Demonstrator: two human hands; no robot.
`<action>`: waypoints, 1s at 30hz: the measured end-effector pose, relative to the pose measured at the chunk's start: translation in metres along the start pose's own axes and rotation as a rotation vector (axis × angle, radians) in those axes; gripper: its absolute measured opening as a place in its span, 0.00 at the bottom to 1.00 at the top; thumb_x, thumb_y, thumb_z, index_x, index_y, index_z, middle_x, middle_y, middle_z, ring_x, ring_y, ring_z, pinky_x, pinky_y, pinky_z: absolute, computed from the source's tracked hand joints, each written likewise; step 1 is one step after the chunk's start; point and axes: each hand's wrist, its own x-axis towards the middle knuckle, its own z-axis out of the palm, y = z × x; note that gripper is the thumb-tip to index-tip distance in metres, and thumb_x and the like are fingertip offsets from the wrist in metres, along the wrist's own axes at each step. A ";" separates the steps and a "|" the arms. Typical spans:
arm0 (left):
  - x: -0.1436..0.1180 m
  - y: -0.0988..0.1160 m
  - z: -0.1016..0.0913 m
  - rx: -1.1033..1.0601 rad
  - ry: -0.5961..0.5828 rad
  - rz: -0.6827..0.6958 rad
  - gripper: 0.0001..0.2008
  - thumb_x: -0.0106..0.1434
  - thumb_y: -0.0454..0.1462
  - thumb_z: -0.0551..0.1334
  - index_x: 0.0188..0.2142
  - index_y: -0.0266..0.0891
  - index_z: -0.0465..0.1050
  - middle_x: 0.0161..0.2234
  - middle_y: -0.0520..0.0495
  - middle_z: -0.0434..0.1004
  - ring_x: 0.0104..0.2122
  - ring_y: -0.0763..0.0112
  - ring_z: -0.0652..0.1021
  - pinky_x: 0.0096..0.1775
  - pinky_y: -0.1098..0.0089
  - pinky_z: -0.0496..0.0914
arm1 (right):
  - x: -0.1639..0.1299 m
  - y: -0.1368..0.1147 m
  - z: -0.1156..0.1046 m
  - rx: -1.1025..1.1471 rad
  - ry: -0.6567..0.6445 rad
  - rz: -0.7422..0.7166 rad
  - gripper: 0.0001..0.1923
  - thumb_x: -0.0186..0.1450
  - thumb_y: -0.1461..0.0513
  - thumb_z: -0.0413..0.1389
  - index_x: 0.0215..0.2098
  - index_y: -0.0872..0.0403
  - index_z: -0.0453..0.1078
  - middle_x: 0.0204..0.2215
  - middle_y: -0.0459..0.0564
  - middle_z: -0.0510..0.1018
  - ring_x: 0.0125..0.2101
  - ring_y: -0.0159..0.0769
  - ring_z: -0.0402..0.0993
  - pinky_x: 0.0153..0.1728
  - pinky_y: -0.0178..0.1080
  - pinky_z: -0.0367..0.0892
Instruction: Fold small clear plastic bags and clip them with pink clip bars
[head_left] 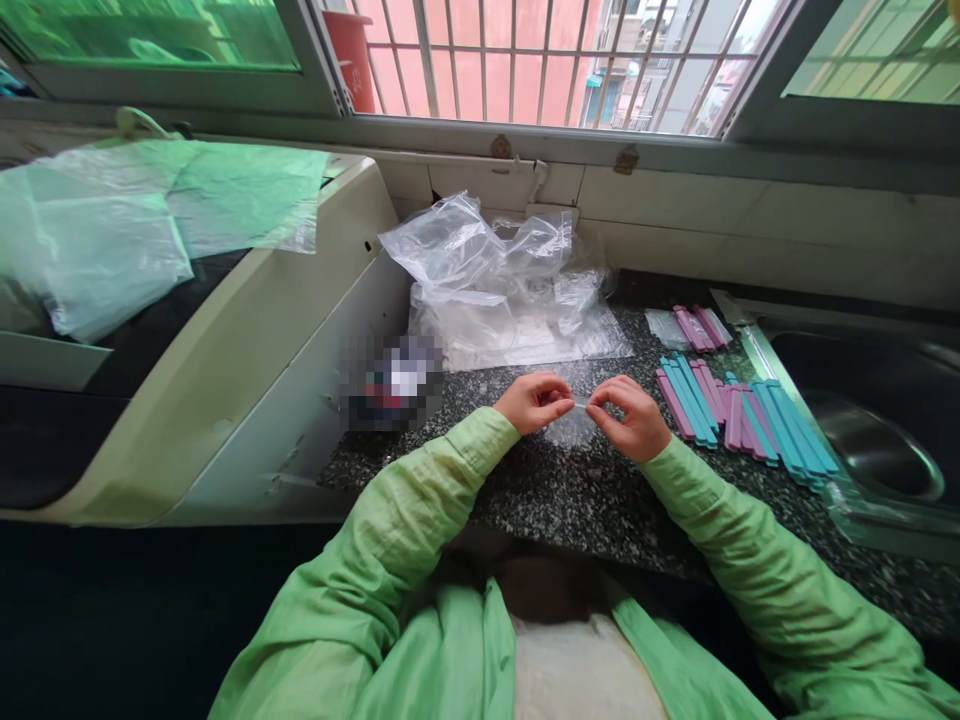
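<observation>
1. Leftmost, a green plastic sheet (150,215) lies over a cream-coloured appliance (247,370) that stands against the left end of the bench (585,500).
2. Behind the hands, a heap of clear plastic bags (502,285) rests on the bench below the window.
3. Left hand (534,402): the grip is closed, thumb and forefinger pinching the left end of a small clear bag (576,418).
4. Small clear bag: it spans the gap between the two hands, just above the bench. Its upper edge, the long axis, runs left to right. The contents cannot be made out.
5. Right hand (631,415): the grip is closed on the right end of the same bag. Both hands are equally near the bag, each holding one end.
6. To the right of the right hand, near it, pink and blue sticks (739,415) lie in a row on the bench, long axes pointing away from the person. A few more pink sticks (701,327) lie further back.
7. Rightmost, a steel sink (870,440) is set into the bench.
</observation>
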 end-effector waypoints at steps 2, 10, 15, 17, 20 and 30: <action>0.000 0.000 0.001 0.000 -0.015 0.008 0.12 0.55 0.41 0.60 0.25 0.33 0.70 0.21 0.52 0.62 0.20 0.81 0.62 0.24 0.77 0.60 | 0.000 0.000 0.001 0.002 0.000 -0.006 0.06 0.58 0.64 0.54 0.23 0.52 0.63 0.22 0.47 0.72 0.27 0.35 0.66 0.30 0.39 0.64; 0.001 -0.001 0.001 0.021 -0.038 0.025 0.12 0.57 0.41 0.59 0.23 0.33 0.70 0.22 0.51 0.64 0.20 0.81 0.63 0.24 0.77 0.61 | -0.002 0.003 0.003 -0.009 -0.005 -0.010 0.06 0.58 0.64 0.54 0.24 0.52 0.64 0.22 0.47 0.72 0.27 0.35 0.67 0.31 0.39 0.64; 0.001 0.000 0.000 0.030 -0.037 0.032 0.12 0.57 0.41 0.59 0.23 0.33 0.70 0.22 0.50 0.65 0.21 0.80 0.63 0.24 0.76 0.61 | -0.002 0.003 0.003 -0.006 -0.003 -0.010 0.06 0.58 0.63 0.54 0.24 0.52 0.64 0.22 0.47 0.73 0.27 0.34 0.67 0.30 0.39 0.64; 0.001 0.001 0.000 0.027 -0.037 0.029 0.13 0.57 0.41 0.59 0.23 0.33 0.70 0.22 0.50 0.65 0.21 0.80 0.64 0.24 0.76 0.61 | -0.002 0.003 0.003 -0.003 0.003 -0.013 0.06 0.58 0.63 0.54 0.24 0.52 0.64 0.22 0.47 0.73 0.27 0.34 0.67 0.30 0.39 0.65; 0.001 0.001 -0.001 0.013 -0.023 0.034 0.13 0.57 0.40 0.59 0.23 0.32 0.70 0.21 0.50 0.65 0.20 0.80 0.63 0.24 0.76 0.61 | -0.001 0.003 0.002 0.000 0.005 -0.010 0.05 0.58 0.63 0.55 0.24 0.52 0.65 0.23 0.47 0.73 0.28 0.34 0.67 0.30 0.39 0.65; 0.001 0.001 -0.003 -0.015 0.000 0.013 0.13 0.56 0.41 0.59 0.23 0.32 0.70 0.21 0.51 0.65 0.20 0.81 0.63 0.23 0.77 0.60 | 0.000 0.000 -0.003 0.005 0.034 0.026 0.06 0.58 0.64 0.54 0.23 0.52 0.65 0.22 0.47 0.73 0.28 0.35 0.67 0.30 0.40 0.65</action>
